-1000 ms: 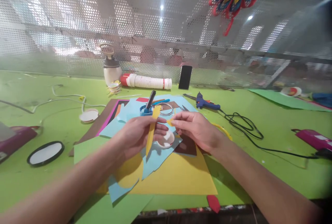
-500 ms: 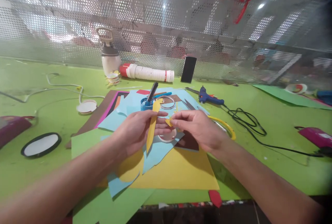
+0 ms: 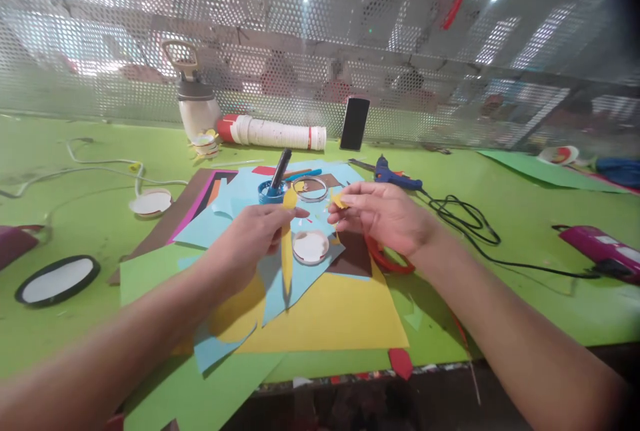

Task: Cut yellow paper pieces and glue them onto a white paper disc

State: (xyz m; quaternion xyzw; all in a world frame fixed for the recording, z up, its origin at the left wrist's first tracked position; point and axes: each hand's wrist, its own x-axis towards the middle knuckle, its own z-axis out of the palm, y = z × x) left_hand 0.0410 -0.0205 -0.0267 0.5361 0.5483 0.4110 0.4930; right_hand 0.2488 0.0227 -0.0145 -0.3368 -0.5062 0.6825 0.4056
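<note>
Your left hand pinches long yellow paper strip, strip hanging upright at frame centre over blue sheet. Your right hand pinches small yellow scrap just right of strip, apart from it. White lid below between hands. Red scissors under right wrist on green tabletop.

Worktop: bright green.
Paper strip: yellow, in the left hand.
Paper scrap: yellow, in the right hand.
Large sheet, near edge: yellow.
Sheet under the strip: light blue.
Glue gun: blue, black cord.
Phone, far edge: black.
Cup stack: white, red bands.
Screen behind: silver, perforated dot pattern.
Disc, left edge: white, black rim.
</note>
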